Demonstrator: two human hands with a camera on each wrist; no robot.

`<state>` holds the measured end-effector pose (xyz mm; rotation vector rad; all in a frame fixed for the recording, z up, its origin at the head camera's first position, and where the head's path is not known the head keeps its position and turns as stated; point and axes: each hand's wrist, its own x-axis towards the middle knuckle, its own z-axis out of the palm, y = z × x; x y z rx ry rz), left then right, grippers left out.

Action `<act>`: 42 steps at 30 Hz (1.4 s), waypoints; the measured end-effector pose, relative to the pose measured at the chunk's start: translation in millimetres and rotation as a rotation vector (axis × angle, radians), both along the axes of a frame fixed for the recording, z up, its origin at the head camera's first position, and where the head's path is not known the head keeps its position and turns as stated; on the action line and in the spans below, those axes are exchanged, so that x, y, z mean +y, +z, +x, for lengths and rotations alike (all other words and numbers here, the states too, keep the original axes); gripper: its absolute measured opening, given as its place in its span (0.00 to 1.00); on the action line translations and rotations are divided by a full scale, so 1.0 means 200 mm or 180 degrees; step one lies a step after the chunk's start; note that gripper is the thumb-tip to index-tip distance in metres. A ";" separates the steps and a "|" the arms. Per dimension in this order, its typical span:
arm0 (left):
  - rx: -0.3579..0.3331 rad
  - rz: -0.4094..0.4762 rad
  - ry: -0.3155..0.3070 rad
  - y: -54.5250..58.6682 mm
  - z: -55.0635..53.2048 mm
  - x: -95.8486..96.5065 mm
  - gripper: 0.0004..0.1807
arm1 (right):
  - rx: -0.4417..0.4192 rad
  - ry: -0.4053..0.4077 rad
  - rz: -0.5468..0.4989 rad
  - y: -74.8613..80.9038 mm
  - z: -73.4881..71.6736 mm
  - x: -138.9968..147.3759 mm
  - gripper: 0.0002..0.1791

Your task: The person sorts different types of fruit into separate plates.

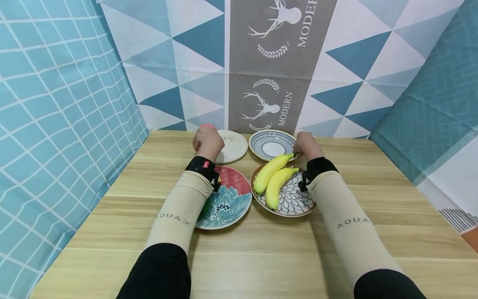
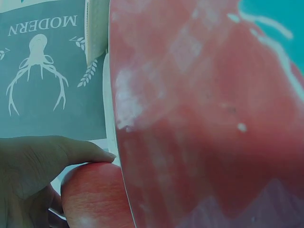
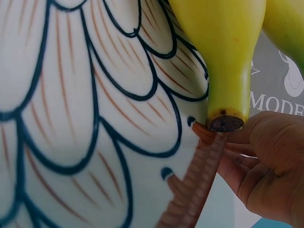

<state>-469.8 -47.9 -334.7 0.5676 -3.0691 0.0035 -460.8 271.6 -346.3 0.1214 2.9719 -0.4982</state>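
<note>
My left hand (image 1: 209,142) reaches to the back of the table and grips a red apple (image 2: 97,197), thumb on its top. Beside it lies a round white plate (image 1: 233,146). My right hand (image 1: 308,145) has curled fingers at the right edge of a blue-striped plate (image 1: 271,148); the bowl rim partly hides them in the right wrist view, and I cannot tell whether they grip anything. Nearer me, two yellow bananas (image 1: 274,178) lie on a brown-rimmed bowl (image 1: 295,199) with a petal pattern. One banana's stem end points toward the right hand.
A red plate with a teal flower (image 1: 228,207) stands front left, partly under my left forearm. A green thing (image 1: 205,208) on it is mostly hidden by the sleeve. The wooden table (image 1: 254,257) ends at a patterned cloth backdrop (image 1: 201,62), with blue-green cloth at both sides.
</note>
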 end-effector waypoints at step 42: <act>0.0147 0.0005 -0.0514 0.14 0.05 0.13 0.29 | 0.0151 -0.0268 -0.0061 0.02 0.11 -0.03 0.05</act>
